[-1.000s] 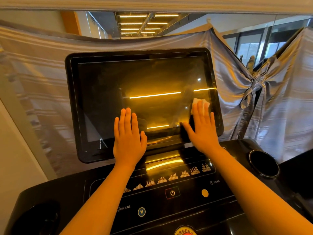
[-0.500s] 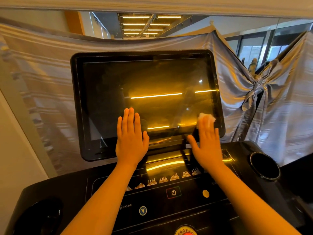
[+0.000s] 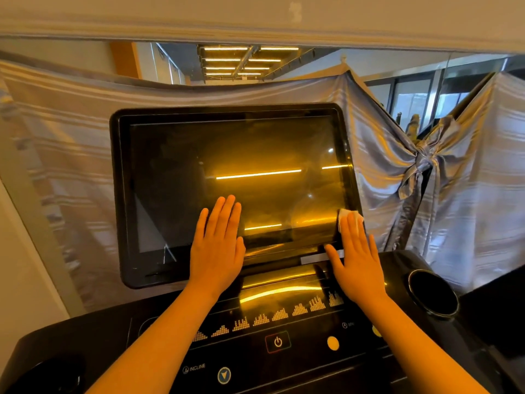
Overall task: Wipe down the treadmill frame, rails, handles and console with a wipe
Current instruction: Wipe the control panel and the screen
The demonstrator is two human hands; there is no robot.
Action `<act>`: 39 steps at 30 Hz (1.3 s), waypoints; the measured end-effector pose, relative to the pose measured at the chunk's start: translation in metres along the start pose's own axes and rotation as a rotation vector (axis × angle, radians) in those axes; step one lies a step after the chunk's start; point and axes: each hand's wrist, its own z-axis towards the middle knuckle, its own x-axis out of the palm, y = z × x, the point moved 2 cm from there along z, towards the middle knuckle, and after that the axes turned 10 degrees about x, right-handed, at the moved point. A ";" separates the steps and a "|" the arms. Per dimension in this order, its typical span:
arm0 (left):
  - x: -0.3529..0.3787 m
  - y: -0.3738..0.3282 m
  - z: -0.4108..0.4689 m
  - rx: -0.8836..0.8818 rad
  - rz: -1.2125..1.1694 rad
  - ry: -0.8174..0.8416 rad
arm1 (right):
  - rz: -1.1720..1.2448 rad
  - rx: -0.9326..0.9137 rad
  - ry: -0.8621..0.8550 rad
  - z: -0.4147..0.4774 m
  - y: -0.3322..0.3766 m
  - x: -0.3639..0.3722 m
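Left hand: flat, fingers straight and together, resting on the lower screen, holding nothing.
Right hand: flat, fingers straight, pressing on the wipe.
Wipe: white, under the right fingertips, at the screen's lower right corner.
Cup holder: right of the right hand.

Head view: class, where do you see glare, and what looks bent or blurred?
Head view: the dark screen reflects the strip lights as bright yellow bars, and warm glare streaks the console below it; head view: the wide lens bows the ledge along the top, and the draped cloth at left is soft and smeared.
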 end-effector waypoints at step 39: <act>0.025 -0.047 0.071 -0.135 -0.260 -0.191 | 0.075 -0.245 -0.145 0.183 0.045 -0.057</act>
